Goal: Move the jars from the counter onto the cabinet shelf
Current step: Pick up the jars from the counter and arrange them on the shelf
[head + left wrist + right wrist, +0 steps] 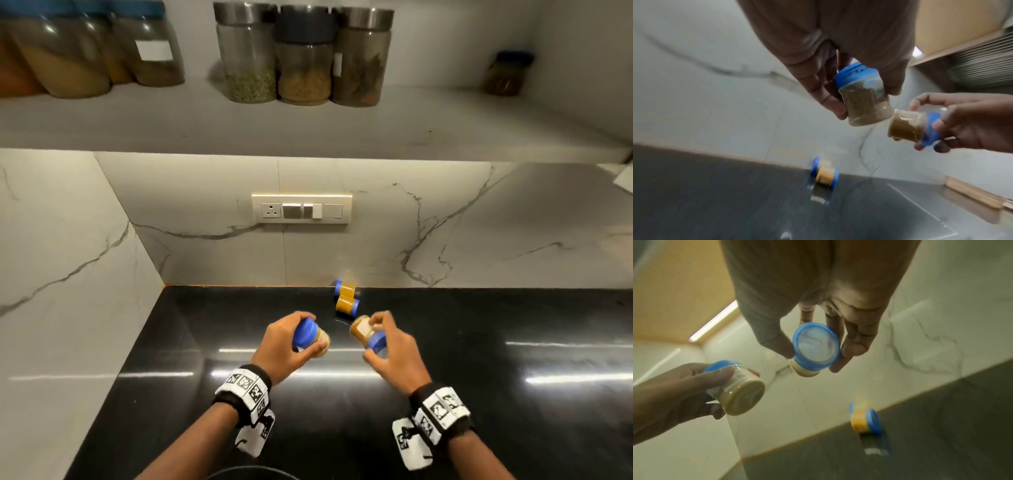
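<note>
A: Where are the jars?

B: The left hand (284, 346) grips one small jar (310, 337). The right hand (390, 346) pinches another jar (366, 332) by its blue lid. Both jars tip toward each other, bottoms almost touching.

A: And the shelf?

B: The cabinet shelf (308, 126) is at 12 o'clock, high above both hands, about as near to one hand as the other. Two more jars (346, 297) lie on their sides on the black counter (479, 394), at 12 o'clock too.

A: Anything hard to see?

B: The lying jars look blurry in the wrist views
</note>
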`<state>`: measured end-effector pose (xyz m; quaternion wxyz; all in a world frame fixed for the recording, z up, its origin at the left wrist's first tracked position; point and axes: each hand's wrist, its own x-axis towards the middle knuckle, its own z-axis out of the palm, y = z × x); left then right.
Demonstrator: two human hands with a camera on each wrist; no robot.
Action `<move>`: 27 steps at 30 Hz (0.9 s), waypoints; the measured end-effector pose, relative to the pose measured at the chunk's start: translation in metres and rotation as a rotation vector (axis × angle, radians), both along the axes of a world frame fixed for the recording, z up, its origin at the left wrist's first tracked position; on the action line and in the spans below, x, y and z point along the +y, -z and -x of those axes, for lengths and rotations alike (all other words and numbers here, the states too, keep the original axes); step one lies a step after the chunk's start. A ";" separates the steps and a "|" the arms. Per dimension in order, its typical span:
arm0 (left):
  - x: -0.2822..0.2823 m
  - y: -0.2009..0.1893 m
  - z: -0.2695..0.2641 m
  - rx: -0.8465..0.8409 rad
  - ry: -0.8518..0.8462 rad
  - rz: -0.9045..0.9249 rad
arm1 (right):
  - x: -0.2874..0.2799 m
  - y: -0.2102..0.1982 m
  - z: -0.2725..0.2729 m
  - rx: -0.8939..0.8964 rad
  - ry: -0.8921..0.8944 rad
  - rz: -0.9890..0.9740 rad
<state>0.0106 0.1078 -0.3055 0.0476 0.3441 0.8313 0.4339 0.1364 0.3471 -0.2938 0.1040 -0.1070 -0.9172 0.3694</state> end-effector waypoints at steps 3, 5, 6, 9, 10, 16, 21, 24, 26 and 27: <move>0.005 -0.063 -0.014 0.166 0.082 -0.123 | -0.002 -0.069 -0.019 0.200 0.083 -0.011; 0.006 -0.106 -0.022 0.261 0.131 -0.182 | -0.003 -0.114 -0.032 0.328 0.127 -0.047; 0.007 -0.127 -0.027 0.296 0.142 -0.207 | -0.003 -0.135 -0.037 0.373 0.145 -0.079; 0.009 -0.190 -0.039 0.394 0.158 -0.305 | -0.001 -0.198 -0.053 0.497 0.216 -0.221; 0.012 -0.214 -0.041 0.424 0.173 -0.337 | 0.000 -0.222 -0.057 0.552 0.234 -0.272; 0.034 -0.331 -0.047 0.574 0.185 -0.414 | 0.012 -0.342 -0.060 0.720 0.318 -0.447; 0.065 -0.398 -0.021 0.626 0.173 -0.279 | 0.059 -0.395 -0.026 0.446 0.433 -0.573; 0.087 -0.418 0.001 0.628 0.156 -0.185 | 0.085 -0.408 -0.010 0.377 0.469 -0.558; 0.101 -0.431 0.015 0.643 0.153 -0.106 | 0.097 -0.412 -0.003 0.361 0.491 -0.545; 0.109 -0.437 0.020 0.633 0.168 -0.064 | 0.101 -0.412 0.000 0.342 0.499 -0.547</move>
